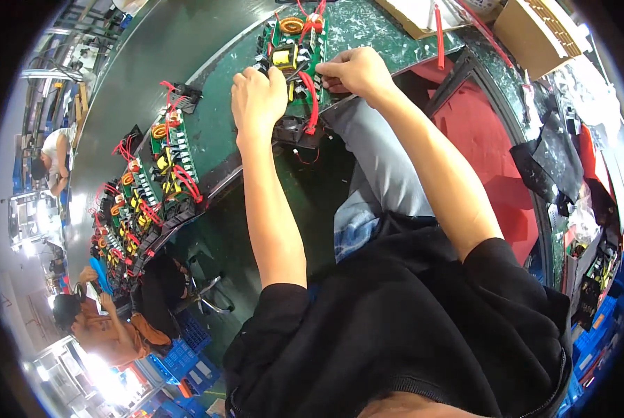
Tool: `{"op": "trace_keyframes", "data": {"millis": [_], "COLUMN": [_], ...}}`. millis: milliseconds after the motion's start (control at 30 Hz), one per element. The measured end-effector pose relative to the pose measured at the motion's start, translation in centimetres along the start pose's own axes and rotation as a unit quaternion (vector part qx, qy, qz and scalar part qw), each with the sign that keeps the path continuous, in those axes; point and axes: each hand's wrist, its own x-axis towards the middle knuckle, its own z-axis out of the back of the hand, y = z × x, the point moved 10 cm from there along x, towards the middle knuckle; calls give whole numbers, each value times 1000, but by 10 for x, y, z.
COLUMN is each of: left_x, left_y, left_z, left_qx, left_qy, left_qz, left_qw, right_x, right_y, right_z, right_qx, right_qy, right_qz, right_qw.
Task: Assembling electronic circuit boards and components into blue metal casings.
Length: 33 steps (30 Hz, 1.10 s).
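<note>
A green circuit board (317,47) lies on the bench before me, its long side running away from me. It carries a copper-wound ring coil (292,26), a yellow-wrapped transformer (284,57) and thick red wires (313,101). My left hand (258,97) is closed at the board's left side, fingers curled and their tips partly hidden. My right hand (357,72) pinches at the right edge, thumb and forefinger together against it. A black square part (292,127), perhaps a small fan, sits at the board's near end, over the bench edge.
Several similar boards (162,167) stand in a row along the bench to the left. Cardboard boxes (535,35) and a red tube (439,38) lie at the far right. Black cloth (552,160) hangs at right. Two other people (110,327) sit at far left.
</note>
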Motion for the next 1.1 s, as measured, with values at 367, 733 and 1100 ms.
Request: {"op": "trace_keyframes", "data": {"millis": [367, 733, 1100], "left_x": [-2, -4, -6], "left_y": [-2, 0, -2], "left_z": [1, 3, 2], "left_qx": [0, -11, -2], "left_qy": [-14, 4, 7], "left_qz": [-6, 13, 10], "left_qw": [1000, 1000, 1000], "right_x": [9, 25, 36], "right_y": [2, 4, 5], "right_z": [0, 7, 10], "right_qx": [4, 22, -2], "right_qy": [44, -4, -20], "right_qz": [-31, -13, -17], "right_qw": [999, 1000, 1000]}}
